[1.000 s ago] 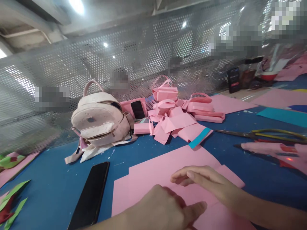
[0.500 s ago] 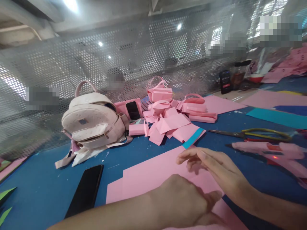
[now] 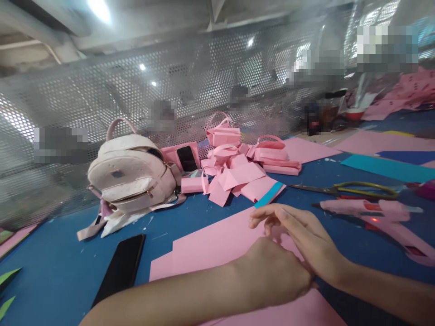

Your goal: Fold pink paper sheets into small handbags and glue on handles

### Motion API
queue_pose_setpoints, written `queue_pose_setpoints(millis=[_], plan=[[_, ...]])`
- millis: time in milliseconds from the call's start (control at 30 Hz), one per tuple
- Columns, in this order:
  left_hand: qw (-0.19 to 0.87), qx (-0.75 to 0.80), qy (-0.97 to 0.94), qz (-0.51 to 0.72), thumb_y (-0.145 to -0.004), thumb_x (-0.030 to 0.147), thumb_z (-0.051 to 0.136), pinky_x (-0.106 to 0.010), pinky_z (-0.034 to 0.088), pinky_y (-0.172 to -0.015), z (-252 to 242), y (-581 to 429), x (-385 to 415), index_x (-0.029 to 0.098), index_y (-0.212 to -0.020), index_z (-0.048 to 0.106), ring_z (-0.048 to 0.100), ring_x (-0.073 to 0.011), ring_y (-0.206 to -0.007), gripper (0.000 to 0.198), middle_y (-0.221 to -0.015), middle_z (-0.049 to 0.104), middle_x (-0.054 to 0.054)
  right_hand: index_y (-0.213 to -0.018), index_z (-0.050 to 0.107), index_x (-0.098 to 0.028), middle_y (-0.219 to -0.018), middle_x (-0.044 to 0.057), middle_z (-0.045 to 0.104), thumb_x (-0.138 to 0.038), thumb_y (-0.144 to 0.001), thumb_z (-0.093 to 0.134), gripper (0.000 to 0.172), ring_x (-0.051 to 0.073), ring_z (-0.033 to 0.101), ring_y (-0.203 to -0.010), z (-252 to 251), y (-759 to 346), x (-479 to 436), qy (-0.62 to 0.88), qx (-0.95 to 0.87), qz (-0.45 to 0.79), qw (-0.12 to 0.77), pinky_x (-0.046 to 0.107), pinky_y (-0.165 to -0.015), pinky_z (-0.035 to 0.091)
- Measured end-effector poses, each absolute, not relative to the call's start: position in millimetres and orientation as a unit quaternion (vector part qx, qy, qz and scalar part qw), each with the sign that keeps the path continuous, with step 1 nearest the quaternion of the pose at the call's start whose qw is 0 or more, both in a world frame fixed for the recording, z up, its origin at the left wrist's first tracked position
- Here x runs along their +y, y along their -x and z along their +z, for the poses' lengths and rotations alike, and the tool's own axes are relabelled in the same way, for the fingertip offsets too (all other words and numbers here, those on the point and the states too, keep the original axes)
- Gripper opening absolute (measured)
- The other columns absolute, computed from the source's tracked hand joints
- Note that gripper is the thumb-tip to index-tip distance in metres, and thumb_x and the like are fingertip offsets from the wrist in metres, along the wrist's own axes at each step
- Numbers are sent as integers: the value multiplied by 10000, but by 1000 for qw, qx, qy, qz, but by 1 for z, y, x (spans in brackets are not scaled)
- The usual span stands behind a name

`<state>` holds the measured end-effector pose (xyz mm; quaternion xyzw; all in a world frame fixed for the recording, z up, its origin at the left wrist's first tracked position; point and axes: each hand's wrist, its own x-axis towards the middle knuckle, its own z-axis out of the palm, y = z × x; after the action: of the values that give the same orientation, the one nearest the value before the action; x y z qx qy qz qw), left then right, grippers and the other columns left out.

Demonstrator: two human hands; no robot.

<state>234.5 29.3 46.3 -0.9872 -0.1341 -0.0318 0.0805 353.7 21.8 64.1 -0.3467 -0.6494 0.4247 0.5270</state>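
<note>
Several pink paper sheets lie overlapped on the blue table under both my hands. My left hand reaches across from the left, curled closed over the sheets near their right edge. Its fingertips are tucked under, so whatever they hold is hidden. Just beyond it, my right hand arches over the paper, fingers loosely bent and thumb stretched along them, with nothing visible in its grasp. The wrists nearly touch. Right of the hands are a pink glue gun with a lit red light and yellow-handled scissors.
A black phone lies left of the sheets. Behind stand a pale backpack and a heap of folded pink paper pieces, another phone beside it. Teal paper lies at right. Perforated metal panels border the table.
My left hand has moved slightly up and right, its thumb now tucked out of sight. The right hand keeps much the same arched pose. The view has shifted slightly to the right.
</note>
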Motion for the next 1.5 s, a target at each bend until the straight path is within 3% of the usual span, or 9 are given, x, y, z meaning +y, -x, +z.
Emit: queue_pose_setpoints(millis=[167, 300, 433, 600, 767, 933, 1133, 1267, 1500], plan=[[125, -151, 980, -33, -868, 53, 590, -391, 526, -575, 44, -229, 8, 118, -924, 725, 680, -234, -653, 160, -720, 710, -50, -1009, 791, -250, -900, 46, 791, -478, -1040, 484, 384, 174, 650, -743, 63, -354, 22, 329, -660, 427, 523, 244, -624, 503], [219, -206, 948, -102, -784, 35, 621, -283, 323, -351, 36, -229, -18, 109, -781, 659, 545, -187, -467, 83, -601, 578, -38, -1027, 777, -241, -903, 56, 776, -520, -1032, 481, 407, 166, 608, -697, 60, -356, 22, 335, -653, 444, 514, 231, -547, 476], [276, -284, 892, -217, -798, 154, 681, -285, 328, -359, 29, -230, -30, 150, -696, 607, 551, -204, -523, 127, -642, 567, -54, -1022, 773, -226, -901, 61, 765, -524, -1028, 482, 416, 166, 596, -713, 58, -358, 24, 338, -652, 444, 513, 237, -581, 482], [289, -271, 888, -233, -788, 156, 727, -280, 386, -432, 43, -214, -30, 161, -644, 569, 539, -169, -561, 213, -635, 571, -26, -1000, 762, -213, -876, 61, 752, -552, -1021, 484, 438, 159, 582, -683, 57, -358, 27, 337, -658, 441, 509, 227, -534, 463], [281, -243, 899, -232, -738, 111, 654, -293, 252, -353, 57, -181, -43, 199, -672, 537, 467, -141, -451, 160, -639, 564, 11, -965, 764, -218, -865, 56, 745, -542, -1028, 478, 436, 165, 591, -716, 57, -359, 28, 337, -663, 432, 510, 238, -575, 483], [294, -207, 898, -252, -731, 52, 565, -299, 233, -362, 54, -140, -59, 216, -633, 477, 454, -122, -439, 210, -572, 479, 46, -964, 763, -217, -872, 55, 730, -549, -1030, 467, 450, 161, 570, -711, 56, -359, 29, 341, -658, 451, 497, 234, -555, 476], [252, -241, 901, -258, -910, 62, 487, -260, 440, -495, 38, -84, -60, 184, -723, 603, 686, -148, -665, 252, -749, 703, 3, -998, 761, -199, -904, 58, 751, -539, -1038, 463, 454, 130, 606, -652, 49, -355, 27, 311, -695, 480, 435, 233, -571, 481], [215, -269, 900, -267, -916, 91, 587, -302, 587, -698, 36, -69, -59, 140, -943, 706, 753, -193, -882, 131, -987, 789, -35, -1081, 753, -187, -1034, 88, 749, -443, -1062, 458, 390, 185, 688, -913, 45, -346, 22, 239, -762, 499, 337, 313, -816, 562], [224, -228, 916, -242, -1034, 199, 493, -311, 669, -756, 31, -74, -55, 209, -1024, 755, 789, -216, -952, 262, -1057, 809, -30, -1321, 672, -202, -1287, 88, 710, -177, -1011, 492, 359, 216, 590, -1237, 47, -339, 15, 111, -913, 343, 189, 405, -1089, 443]])
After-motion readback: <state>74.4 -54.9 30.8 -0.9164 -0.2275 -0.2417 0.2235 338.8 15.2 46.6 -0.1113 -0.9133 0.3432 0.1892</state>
